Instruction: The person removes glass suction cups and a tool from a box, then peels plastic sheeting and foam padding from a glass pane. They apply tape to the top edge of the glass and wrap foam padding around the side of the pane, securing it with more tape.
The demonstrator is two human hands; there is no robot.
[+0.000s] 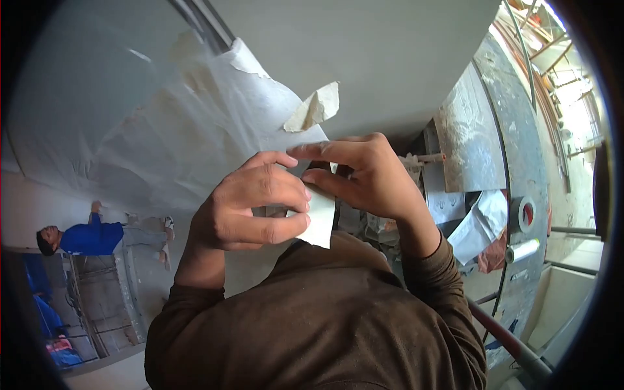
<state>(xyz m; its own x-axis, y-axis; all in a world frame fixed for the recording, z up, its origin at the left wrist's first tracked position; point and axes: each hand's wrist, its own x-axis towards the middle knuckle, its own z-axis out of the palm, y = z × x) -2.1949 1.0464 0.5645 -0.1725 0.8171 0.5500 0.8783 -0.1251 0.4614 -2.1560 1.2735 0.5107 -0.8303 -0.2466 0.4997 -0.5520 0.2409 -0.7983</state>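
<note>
A pale strip [321, 221], like masking paper or wide tape, hangs between my hands in front of my chest. My left hand [257, 205] has its fingers curled, with the fingertips against the strip's left side. From the right, my right hand [367, 170] bends its thumb and index finger toward the strip's upper end; the thumb lies at it. Some of the contact is hidden behind the fingers. Just beyond my hands, a torn, creased cream piece [315, 109] sticks up at the edge of a translucent plastic sheet [195, 123].
Plastic covers the surface at the left. At the right are a worn board [471, 130], a grey tape roll [523, 214], a clear-wrapped roll [522, 251] and crumpled sheets [481, 224]. A red-brown pole [507, 338] runs at lower right. A person in blue [91, 238] appears at far left.
</note>
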